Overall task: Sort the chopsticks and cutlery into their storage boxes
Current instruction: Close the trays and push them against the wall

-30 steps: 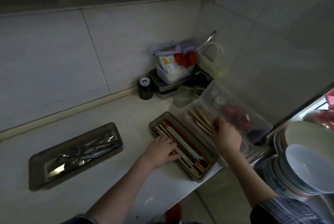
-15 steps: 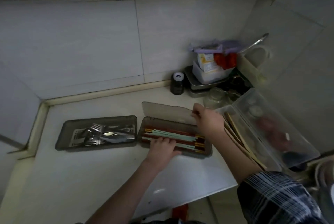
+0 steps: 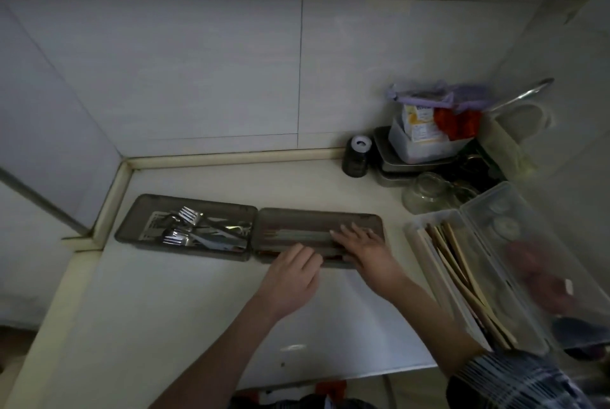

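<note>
A grey chopstick box (image 3: 297,221) lies mid-counter with its translucent lid down; pale green and red chopsticks show faintly through it. My right hand (image 3: 364,247) lies flat on the lid's right half. My left hand (image 3: 293,273) rests on the box's front edge, fingers on the lid. Touching its left end is a second grey box (image 3: 132,227) holding metal forks (image 3: 185,215) and other cutlery. At the right, a clear box (image 3: 416,237) holds wooden chopsticks (image 3: 462,265), its clear lid (image 3: 515,220) swung open to the right.
In the back right corner stand a black bottle (image 3: 356,157), a glass jar (image 3: 427,192) and stacked metal trays (image 3: 389,161) carrying a plastic tub. A raised cream ridge (image 3: 112,197) borders the counter at left and back. The counter's front edge (image 3: 330,374) is near me.
The lid that stood behind the chopstick box half a second ago now lies down on it. My right hand came down flat on it. The view has swung further left.
</note>
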`<action>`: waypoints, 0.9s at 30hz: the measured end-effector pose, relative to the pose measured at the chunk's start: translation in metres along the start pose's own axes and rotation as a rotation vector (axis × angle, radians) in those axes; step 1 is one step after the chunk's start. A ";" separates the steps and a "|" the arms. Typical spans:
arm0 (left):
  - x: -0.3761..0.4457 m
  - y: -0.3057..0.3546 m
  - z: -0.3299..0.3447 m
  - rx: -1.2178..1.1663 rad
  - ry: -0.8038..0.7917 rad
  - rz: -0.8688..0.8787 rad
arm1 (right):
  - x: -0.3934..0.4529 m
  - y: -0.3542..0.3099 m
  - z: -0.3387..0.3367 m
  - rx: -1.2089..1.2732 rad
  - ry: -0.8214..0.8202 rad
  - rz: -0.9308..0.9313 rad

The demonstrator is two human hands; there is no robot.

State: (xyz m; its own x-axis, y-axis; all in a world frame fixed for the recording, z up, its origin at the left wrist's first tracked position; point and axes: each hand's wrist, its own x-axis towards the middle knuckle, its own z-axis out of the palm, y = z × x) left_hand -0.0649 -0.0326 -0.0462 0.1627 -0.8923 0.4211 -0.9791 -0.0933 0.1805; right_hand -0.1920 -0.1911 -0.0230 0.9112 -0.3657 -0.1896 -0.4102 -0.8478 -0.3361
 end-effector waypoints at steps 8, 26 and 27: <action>0.014 -0.019 -0.001 0.133 -0.562 -0.278 | -0.016 0.007 0.019 -0.219 -0.117 -0.022; 0.092 0.057 0.019 0.031 -0.576 0.042 | -0.113 0.081 -0.063 -0.160 0.805 0.973; 0.098 0.072 0.024 -0.003 -0.584 0.127 | -0.122 0.087 -0.072 -0.142 0.784 1.096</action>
State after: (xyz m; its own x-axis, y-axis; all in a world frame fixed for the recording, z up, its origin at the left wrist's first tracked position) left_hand -0.1223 -0.1371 -0.0138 -0.0509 -0.9916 -0.1191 -0.9860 0.0309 0.1639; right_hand -0.3361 -0.2476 0.0369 -0.0777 -0.9534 0.2915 -0.9692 0.0036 -0.2464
